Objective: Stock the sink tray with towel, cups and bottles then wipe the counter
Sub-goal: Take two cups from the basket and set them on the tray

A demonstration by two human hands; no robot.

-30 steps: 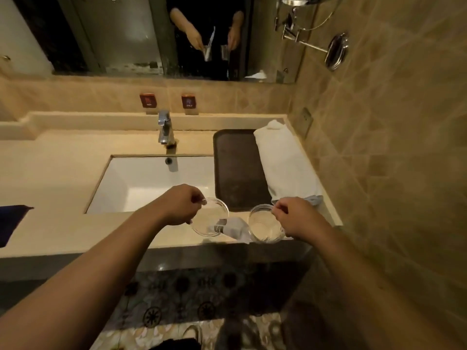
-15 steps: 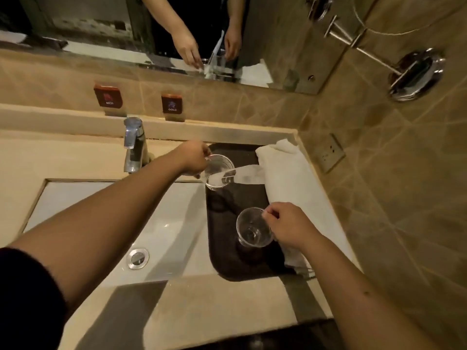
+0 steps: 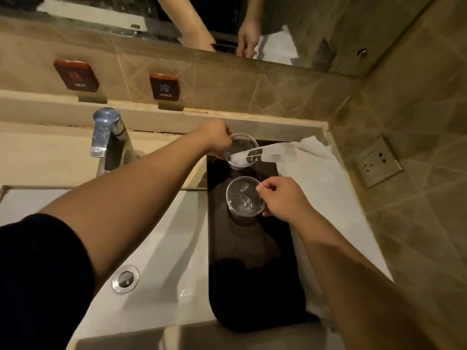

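The left hand point(image 3: 216, 140) is gripping the far glass point(image 3: 241, 150) by its rim; the right hand point(image 3: 283, 199) is pinching the near glass point(image 3: 244, 197) by its rim, both over the dark tray point(image 3: 252, 286).

Two clear glass cups sit at frame centre, a far cup point(image 3: 242, 150) and a near cup point(image 3: 244, 196). One white packet point(image 3: 255, 155) is visible, plus one black tray point(image 3: 249, 269), one white towel point(image 3: 326, 188), one chrome faucet point(image 3: 106, 137), one drain point(image 3: 125, 279), two wall signs, one marked HOT point(image 3: 75, 75) and one marked COLD point(image 3: 164, 87), and one wall outlet point(image 3: 378, 161) at right.
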